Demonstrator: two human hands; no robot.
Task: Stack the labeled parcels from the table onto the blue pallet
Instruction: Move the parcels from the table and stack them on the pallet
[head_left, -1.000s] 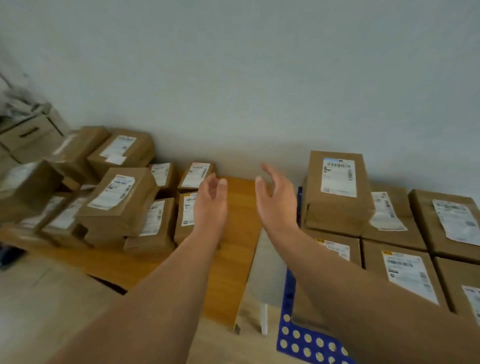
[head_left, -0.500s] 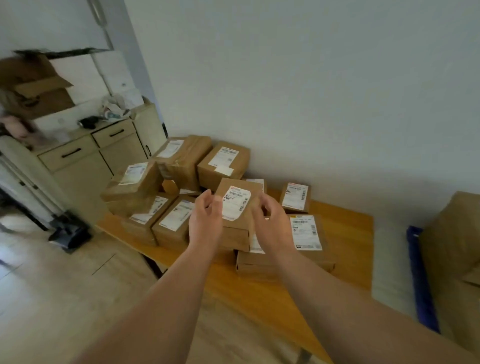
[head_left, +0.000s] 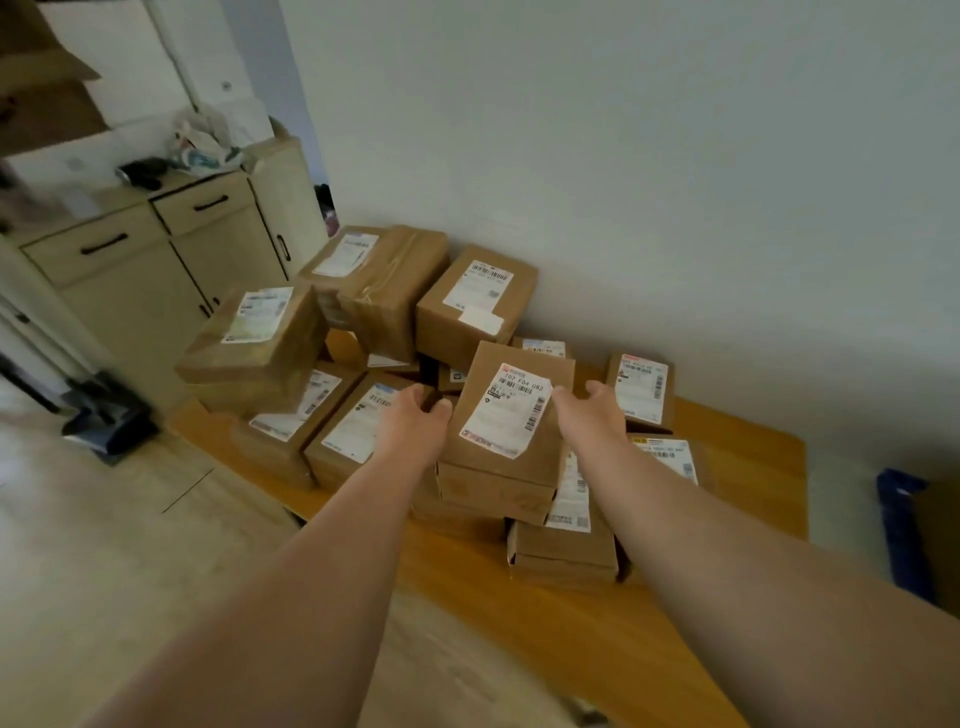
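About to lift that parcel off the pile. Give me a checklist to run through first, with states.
1. Left hand on the parcel's left side: ok, fingers curl at its edge.
2. Right hand on the right side: ok, touching the edge.
3. Nothing stacked on the parcel: ok, label faces up, uncovered.
4. Parcel sits level: not ok, it lies tilted on lower boxes.
5. Firm grip underneath: cannot tell, fingertips hidden.
6. Pallet has room: cannot tell, only a blue edge shows.

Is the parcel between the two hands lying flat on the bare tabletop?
No, the parcel between the left hand and right hand sits tilted atop other stacked parcels.
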